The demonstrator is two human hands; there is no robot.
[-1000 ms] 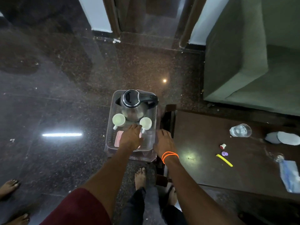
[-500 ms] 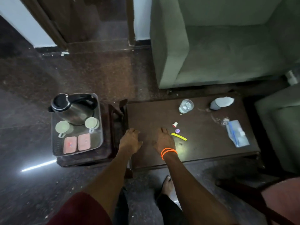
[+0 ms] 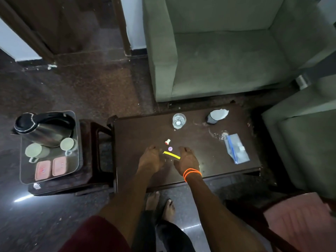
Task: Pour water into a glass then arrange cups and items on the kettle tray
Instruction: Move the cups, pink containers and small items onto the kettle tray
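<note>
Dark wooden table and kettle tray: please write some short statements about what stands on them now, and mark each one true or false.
1. The glass with water stands on the dark table. True.
2. The kettle stands on the dark table. False: it is on the tray, on the small stand to the left.
3. Two cups, the left cup and the right cup, are on the tray in front of the kettle. True.
4. The right hand holds the glass. False: it lies over the table beside the yellow strip, far from the glass.
5. The left hand grips a cup. False: it is over the table and holds nothing.
</note>
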